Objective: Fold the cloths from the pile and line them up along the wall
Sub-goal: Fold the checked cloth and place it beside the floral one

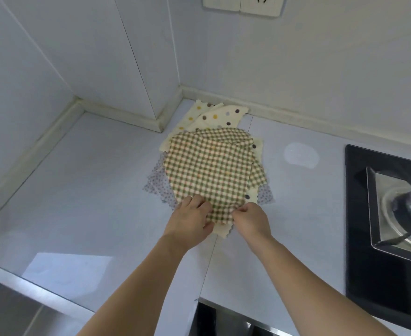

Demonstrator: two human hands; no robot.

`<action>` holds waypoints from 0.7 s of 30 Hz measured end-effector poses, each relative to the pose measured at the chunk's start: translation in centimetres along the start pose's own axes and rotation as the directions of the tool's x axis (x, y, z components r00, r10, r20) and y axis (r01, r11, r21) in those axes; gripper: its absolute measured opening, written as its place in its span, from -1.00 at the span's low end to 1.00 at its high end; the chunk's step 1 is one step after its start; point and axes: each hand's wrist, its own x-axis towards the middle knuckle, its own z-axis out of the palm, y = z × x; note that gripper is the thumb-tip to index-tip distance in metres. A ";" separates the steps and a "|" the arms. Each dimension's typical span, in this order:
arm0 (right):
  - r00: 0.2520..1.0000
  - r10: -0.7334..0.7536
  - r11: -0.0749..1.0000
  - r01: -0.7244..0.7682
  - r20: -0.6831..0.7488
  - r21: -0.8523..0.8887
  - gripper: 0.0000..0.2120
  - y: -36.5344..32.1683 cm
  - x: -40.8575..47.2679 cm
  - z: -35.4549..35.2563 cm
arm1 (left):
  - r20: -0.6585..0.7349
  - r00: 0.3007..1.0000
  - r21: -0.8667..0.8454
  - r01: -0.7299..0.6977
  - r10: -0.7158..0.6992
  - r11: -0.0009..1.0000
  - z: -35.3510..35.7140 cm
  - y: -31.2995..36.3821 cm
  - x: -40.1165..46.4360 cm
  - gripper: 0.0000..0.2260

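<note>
Here both hands pinch the checked cloth (209, 166).

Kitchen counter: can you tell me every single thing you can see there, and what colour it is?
checked cloth: one, green and cream, top of the pile
polka-dot cloths: at least two, cream with coloured dots, under it, reaching the wall corner
small-print cloth: one, pale with tiny dots, bottom of the pile
counter: one, pale grey
sockets: two, cream, on the back wall
stove: one, black with a metal burner, at right
sink: one, steel, bottom left
left hand: pinches the checked cloth's near edge
right hand: pinches the same edge
</note>
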 end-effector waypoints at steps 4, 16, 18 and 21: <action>0.997 -0.071 0.994 0.069 0.014 0.080 -0.84 -0.6 -0.8 -1.0 | -0.108 0.993 0.010 0.050 -0.048 0.999 0.3 0.8 -0.3 -0.79; 0.956 -0.293 0.878 0.268 0.003 0.397 -0.77 -1.1 1.6 -4.7 | -0.414 0.881 -0.297 0.107 -0.229 0.949 -2.3 3.2 3.8 -0.83; 0.911 -0.412 0.884 0.408 -0.029 0.229 -0.72 -0.1 3.2 -4.3 | -0.424 0.872 -0.372 0.080 -0.246 0.925 -2.2 3.9 5.2 -0.84; 0.778 -0.597 0.799 0.598 -0.194 -0.060 -0.90 1.3 5.5 -4.1 | -0.504 0.851 -0.262 0.013 -0.148 0.965 -0.9 4.3 6.6 -0.87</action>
